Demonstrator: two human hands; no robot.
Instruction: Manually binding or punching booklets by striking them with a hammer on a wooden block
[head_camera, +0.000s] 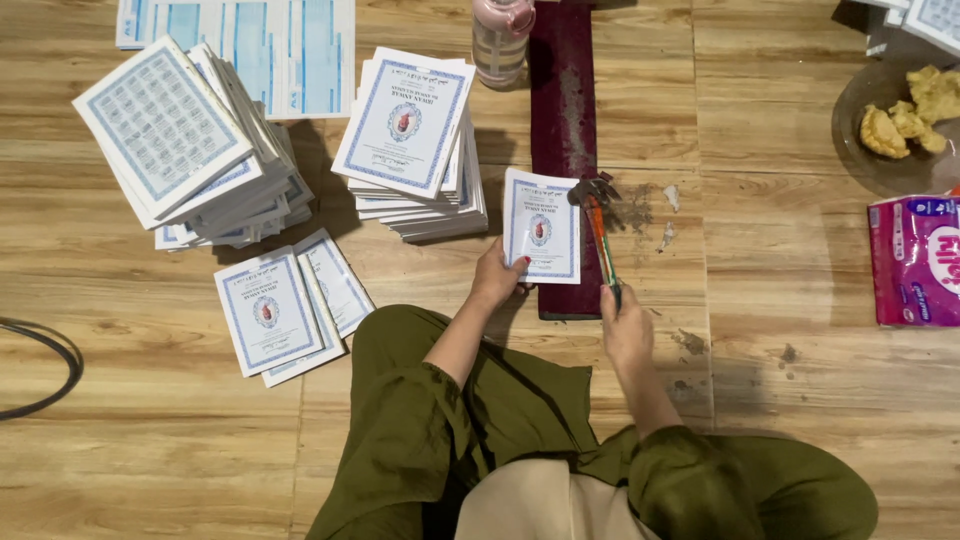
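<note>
My left hand (497, 277) holds the lower left corner of a thin white booklet (541, 225) with a blue border, pressing it against a dark red strip (562, 90) that runs away from me on the wooden floor. In my right hand (626, 327) is a small hammer (597, 212) with an orange and green striped handle. Its metal head rests at the booklet's upper right edge, over the strip.
A tall stack of the same booklets (412, 140) stands left of the strip, another leaning stack (190, 150) further left, and a few loose booklets (285, 310) beside my knee. A pink bottle (502, 35) sits at the top, a plate of fried snacks (905, 120) and a pink packet (915, 260) at the right.
</note>
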